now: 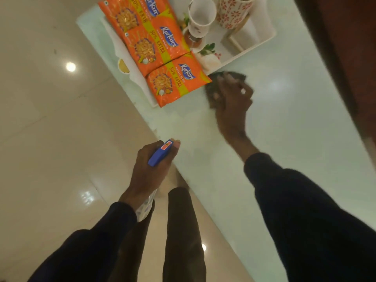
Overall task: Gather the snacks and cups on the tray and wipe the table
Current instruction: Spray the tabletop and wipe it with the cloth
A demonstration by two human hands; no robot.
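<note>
A strip of three orange snack packets (156, 43) lies across the left side of the white tray (254, 44) at the top. Two cups stand on the tray: a plain white cup (201, 15) and a cup with a red flower pattern (234, 11). My right hand (232, 98) presses a dark cloth (215, 86) flat on the pale table (284, 119), just below the tray's near edge. My left hand (150, 161) grips a spray bottle with a blue head (160, 152) over the table's left edge; the bottle's clear body shows under my wrist.
The table's left edge runs diagonally from upper left to lower right, with glossy beige floor tiles (50, 119) beyond it. A small round yellow thing (123, 66) sits beside the tray's left rim. A dark wooden piece (345, 47) borders the table at the right.
</note>
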